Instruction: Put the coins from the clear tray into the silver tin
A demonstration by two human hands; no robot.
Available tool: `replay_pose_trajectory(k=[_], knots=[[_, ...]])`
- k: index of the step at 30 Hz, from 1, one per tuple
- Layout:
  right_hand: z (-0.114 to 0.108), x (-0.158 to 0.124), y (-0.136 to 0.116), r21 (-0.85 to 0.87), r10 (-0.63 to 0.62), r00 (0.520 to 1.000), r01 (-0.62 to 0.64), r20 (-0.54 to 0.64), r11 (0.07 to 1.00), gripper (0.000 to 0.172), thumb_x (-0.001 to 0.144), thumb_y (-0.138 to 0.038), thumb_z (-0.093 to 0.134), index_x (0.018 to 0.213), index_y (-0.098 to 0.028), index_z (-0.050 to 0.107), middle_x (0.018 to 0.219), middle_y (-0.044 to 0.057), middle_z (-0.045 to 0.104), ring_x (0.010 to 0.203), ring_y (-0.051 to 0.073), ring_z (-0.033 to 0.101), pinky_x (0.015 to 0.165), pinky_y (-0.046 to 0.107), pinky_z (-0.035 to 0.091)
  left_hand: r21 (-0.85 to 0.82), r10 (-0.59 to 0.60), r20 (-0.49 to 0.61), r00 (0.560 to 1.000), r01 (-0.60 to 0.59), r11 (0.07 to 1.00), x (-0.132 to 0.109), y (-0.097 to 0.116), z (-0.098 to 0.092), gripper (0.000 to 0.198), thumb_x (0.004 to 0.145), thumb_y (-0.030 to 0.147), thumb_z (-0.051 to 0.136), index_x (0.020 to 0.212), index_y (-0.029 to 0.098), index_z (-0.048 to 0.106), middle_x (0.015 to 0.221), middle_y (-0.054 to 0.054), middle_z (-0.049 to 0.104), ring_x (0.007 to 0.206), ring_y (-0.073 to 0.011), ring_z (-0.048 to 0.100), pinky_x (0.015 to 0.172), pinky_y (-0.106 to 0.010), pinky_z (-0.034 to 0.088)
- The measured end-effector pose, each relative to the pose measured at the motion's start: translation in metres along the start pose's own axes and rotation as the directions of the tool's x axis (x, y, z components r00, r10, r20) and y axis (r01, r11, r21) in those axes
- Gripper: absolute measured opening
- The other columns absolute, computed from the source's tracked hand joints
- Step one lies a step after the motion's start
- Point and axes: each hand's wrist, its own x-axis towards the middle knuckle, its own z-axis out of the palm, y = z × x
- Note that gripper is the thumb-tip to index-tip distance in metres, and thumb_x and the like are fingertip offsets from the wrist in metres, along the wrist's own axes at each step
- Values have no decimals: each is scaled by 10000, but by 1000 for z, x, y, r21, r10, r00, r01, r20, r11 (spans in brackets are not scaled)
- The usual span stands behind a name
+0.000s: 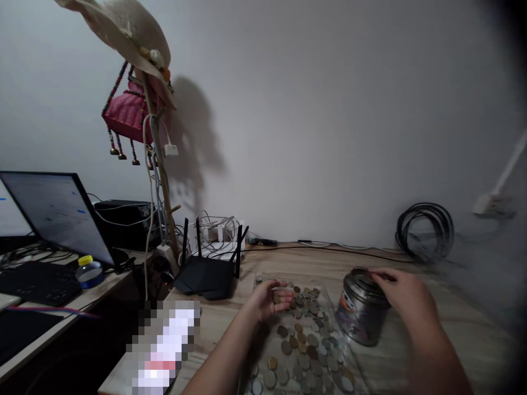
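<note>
My left hand (269, 300) is turned palm up above the left side of a clear sheet or tray (329, 304), its fingers loosely curled. At least one coin (277, 299) rests in it. Many loose coins (302, 345), silver, brown and gold-coloured, lie spread over the sheet. To the right, a round metal tin (362, 312) with printed pictures stands upright on the table. My right hand (401, 293) is at the tin's top, thumb and fingers pinched together over the lid (364, 280). Whatever is between those fingertips is hidden.
A black router (208, 277) with upright antennas sits behind and left of the coins. A blurred-out bright rectangle (168, 351) lies at the front left. Coiled black cable (424, 233) leans on the wall. Farther left are a monitor (57, 211) and a yellow-capped bottle (89, 272).
</note>
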Motion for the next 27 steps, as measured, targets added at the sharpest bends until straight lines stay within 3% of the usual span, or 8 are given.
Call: replay_pose_trajectory(k=[3,6,11,13,17,20,23,27], knots=[[6,3,17,32,9,994,-12,113,999,282,662,-406,492,736,-211,682,735,59,668,657,207,581,549,291,389,-18,2,-20,1000,-2,1000,0,0,1,293,761,288,445,977,94,488,827,-129,624,711,-171,616,659,-256,440],[2,-1,7,-30,-33,992,37,125,999,268,667,-414,497,711,-225,682,730,55,667,688,224,583,581,312,397,-44,6,-32,999,-7,999,-2,1,1,301,767,298,438,978,89,488,838,-143,622,756,-192,616,687,-274,433],[-4,-17,-50,4,-206,965,210,-163,978,310,755,-411,447,881,-213,650,899,78,634,881,239,530,762,361,389,-99,-18,138,990,32,995,-7,4,2,455,779,446,413,1022,72,504,926,-187,603,875,-237,588,750,-324,404],[7,-33,-80,164,-340,939,343,-48,925,290,784,-376,423,868,-210,646,884,73,622,848,195,534,755,311,399,-113,-15,215,976,40,993,-10,5,2,505,779,496,397,1043,80,510,940,-185,601,902,-238,575,772,-335,387],[44,-69,-126,333,-603,688,504,402,797,226,766,-302,462,902,-253,635,873,42,604,792,164,540,668,261,397,-133,20,321,947,25,991,-14,5,4,561,791,553,343,1122,124,487,900,-125,614,804,-192,585,726,-306,383],[60,-82,-137,322,-634,617,549,467,771,209,752,-223,462,864,-248,637,835,31,602,787,159,541,674,261,384,-122,8,343,939,36,992,-14,2,4,569,793,569,325,1148,150,474,829,-82,616,724,-160,585,690,-277,382],[52,-73,-131,319,-607,695,517,384,794,232,781,-212,411,840,-237,633,833,33,613,804,160,543,688,264,387,-83,-11,342,940,42,996,-13,1,5,583,790,577,325,1175,159,453,901,-99,609,824,-182,586,749,-296,375],[20,-40,-93,298,-389,913,339,124,892,261,802,-312,393,861,-213,627,876,44,636,794,158,558,697,264,405,-16,-34,298,954,40,999,-9,2,4,567,781,546,375,1143,120,471,1020,-159,582,896,-224,580,752,-310,377]])
